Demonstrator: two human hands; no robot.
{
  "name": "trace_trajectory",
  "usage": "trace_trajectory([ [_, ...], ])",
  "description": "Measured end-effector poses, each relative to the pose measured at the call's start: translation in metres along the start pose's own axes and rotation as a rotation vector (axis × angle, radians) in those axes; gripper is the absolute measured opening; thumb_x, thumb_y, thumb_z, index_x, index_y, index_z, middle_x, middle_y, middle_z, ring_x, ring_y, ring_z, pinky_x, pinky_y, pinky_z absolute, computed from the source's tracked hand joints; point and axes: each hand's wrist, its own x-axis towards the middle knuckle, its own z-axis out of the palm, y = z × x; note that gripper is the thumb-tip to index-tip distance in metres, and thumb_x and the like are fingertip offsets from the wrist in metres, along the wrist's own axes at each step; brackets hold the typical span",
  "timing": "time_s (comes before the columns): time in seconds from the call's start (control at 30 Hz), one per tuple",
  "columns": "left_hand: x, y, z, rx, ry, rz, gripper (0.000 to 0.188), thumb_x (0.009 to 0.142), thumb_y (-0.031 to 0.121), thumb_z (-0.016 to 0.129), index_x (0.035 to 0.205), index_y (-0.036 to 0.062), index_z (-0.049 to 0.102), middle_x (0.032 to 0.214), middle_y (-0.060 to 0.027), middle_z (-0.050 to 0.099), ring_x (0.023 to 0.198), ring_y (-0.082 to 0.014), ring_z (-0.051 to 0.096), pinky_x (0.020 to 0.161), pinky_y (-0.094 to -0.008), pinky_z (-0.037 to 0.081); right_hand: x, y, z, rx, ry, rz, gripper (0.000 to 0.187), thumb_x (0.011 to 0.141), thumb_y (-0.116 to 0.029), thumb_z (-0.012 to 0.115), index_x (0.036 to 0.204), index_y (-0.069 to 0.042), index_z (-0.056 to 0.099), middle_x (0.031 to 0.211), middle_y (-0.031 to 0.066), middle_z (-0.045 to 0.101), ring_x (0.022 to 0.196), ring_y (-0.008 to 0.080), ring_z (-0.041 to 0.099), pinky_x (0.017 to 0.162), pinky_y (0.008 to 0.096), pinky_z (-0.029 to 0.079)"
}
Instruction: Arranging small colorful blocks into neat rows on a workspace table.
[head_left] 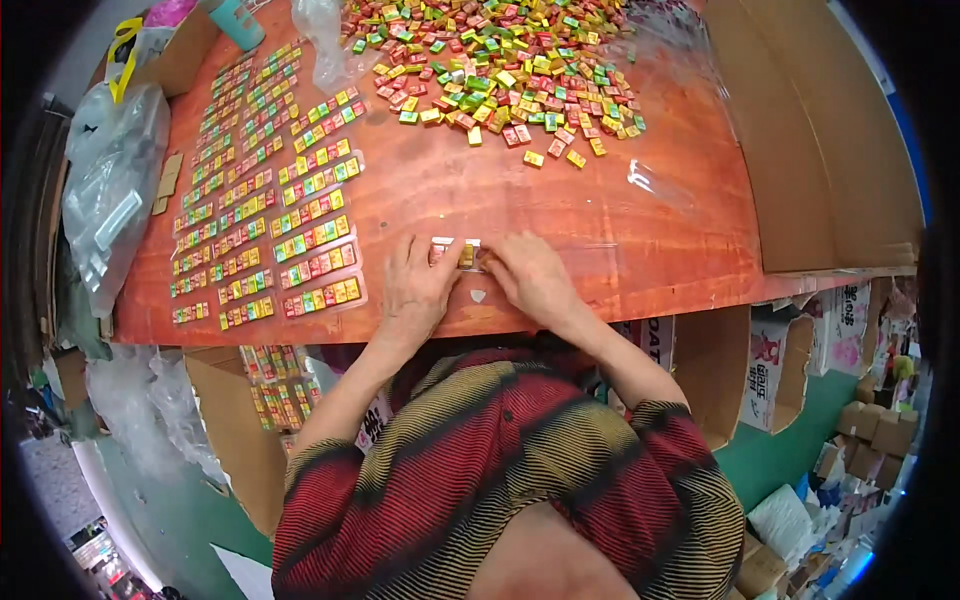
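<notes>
Small boxes between two hands at the table's near edge

A few small boxes (468, 254) lie near the middle of the table's near edge, partly hidden by fingers. The left hand (413, 286) is half curled, fingertips down around the left end of the boxes and thumb against them; the right hand (532, 274) is loosely bent, thumb and forefinger at the right end. Whether either pinches firmly, I cannot tell. Handling them well likely calls for light, even pressure from both ends — faces up, edges flush — since a hard push could buckle the line.

A strip of clear plastic (600, 245) lies flat just right of the right hand. The red-brown table (690, 235) has a worn, streaked top. Rows of boxes (238, 236) fill its left side, and a loose pile (510, 80) of red, yellow and green ones spreads toward the far edge. A cardboard carton (820, 140) stands along the right edge, and a clear plastic bag (115, 205) hangs by the left. Below, more open cartons (712, 370) stand over a green floor (745, 485).
</notes>
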Motion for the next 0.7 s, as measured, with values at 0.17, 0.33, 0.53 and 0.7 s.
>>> trace_trajectory([
  [0.17,0.009,0.004,-0.001,-0.077,-0.102,0.009,0.045,0.067,0.014,0.069,0.110,0.0114,0.058,0.114,-0.0150,0.046,0.109,-0.0348,0.042,0.084,-0.0430,0.037,0.007,0.011,-0.028,0.346,-0.158,0.180,0.023,0.080,-0.010,0.058,0.100,0.000,0.060,0.084,0.0149,0.062,0.077,0.0254,0.060,0.071,0.0328,0.046],
  [0.33,0.008,0.003,0.003,-0.053,-0.093,0.040,0.041,0.067,0.015,0.069,0.107,0.0103,0.059,0.113,-0.0145,0.047,0.108,-0.0347,0.043,0.084,-0.0434,0.037,-0.001,0.018,-0.037,0.344,0.064,0.313,0.017,0.082,-0.010,0.056,0.094,0.001,0.060,0.083,0.0156,0.061,0.078,0.0287,0.060,0.069,0.0345,0.046],
  [0.53,-0.002,-0.002,0.011,-0.167,-0.048,-0.013,0.036,0.067,0.016,0.069,0.102,0.0082,0.060,0.111,-0.0146,0.048,0.108,-0.0350,0.044,0.083,-0.0434,0.038,-0.009,0.007,-0.038,0.368,0.088,0.380,0.020,0.081,-0.009,0.058,0.098,0.001,0.057,0.077,0.0155,0.059,0.071,0.0278,0.059,0.064,0.0353,0.045],
  [0.7,0.015,0.015,-0.003,0.020,0.127,0.131,0.029,0.070,0.018,0.066,0.097,0.0108,0.061,0.115,-0.0140,0.049,0.110,-0.0336,0.043,0.083,-0.0445,0.037,-0.009,0.010,-0.034,0.338,0.070,0.400,0.020,0.081,-0.007,0.060,0.099,0.001,0.057,0.079,0.0104,0.059,0.072,0.0171,0.057,0.065,0.0281,0.046],
])
